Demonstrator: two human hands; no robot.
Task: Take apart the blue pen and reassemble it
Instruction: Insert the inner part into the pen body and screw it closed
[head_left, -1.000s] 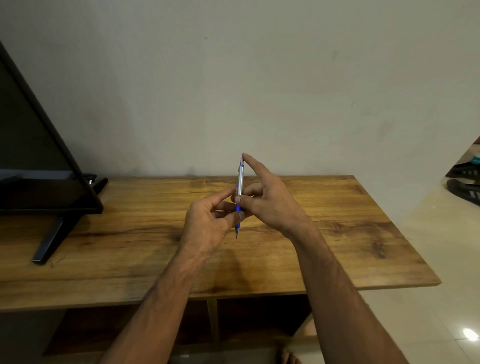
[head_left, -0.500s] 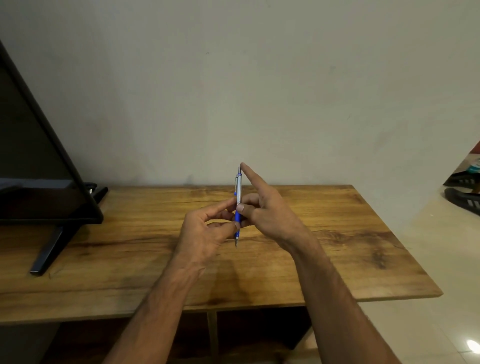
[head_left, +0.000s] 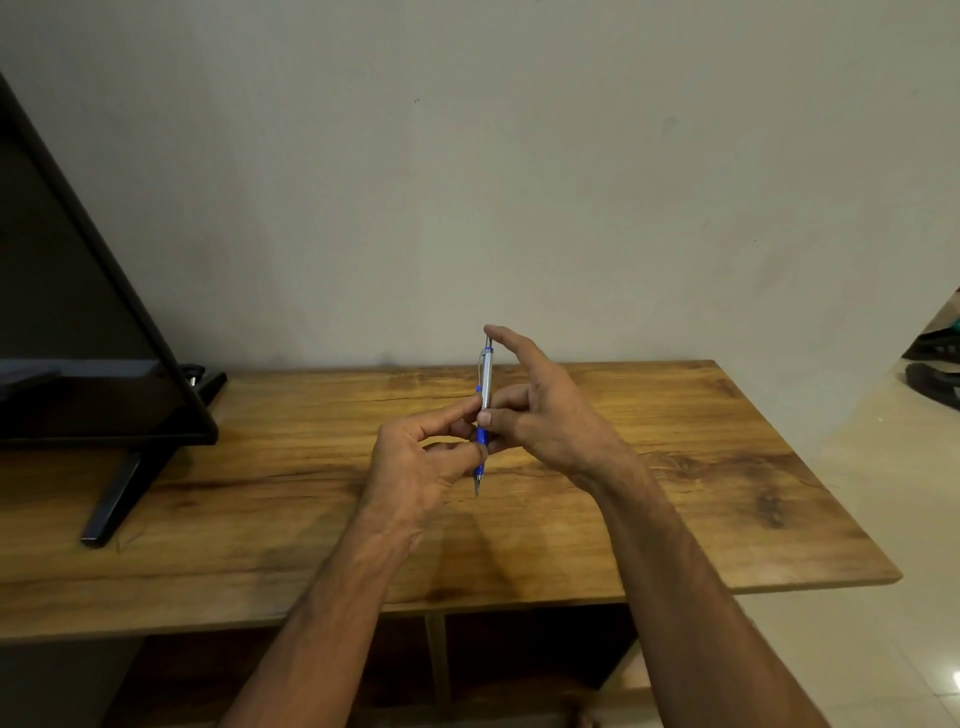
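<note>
The blue pen (head_left: 485, 382) has a silver upper barrel, a blue grip and a pointed tip facing down. It stands upright in the air above the wooden table (head_left: 675, 467). My left hand (head_left: 421, 462) pinches the blue lower grip between thumb and fingers. My right hand (head_left: 545, 410) holds the silver barrel with thumb and middle fingers, its index finger stretched up to the pen's top end. The pen looks whole; the hands hide its middle.
A black monitor (head_left: 78, 338) on a slanted stand (head_left: 114, 504) fills the table's left side. A plain wall rises right behind the table. Dark shoes (head_left: 935, 374) lie on the tiled floor at the far right. An open shelf sits under the tabletop.
Both hands keep the same hold on the pen. The view has tilted, so the hands and table sit slightly lower in the frame.
</note>
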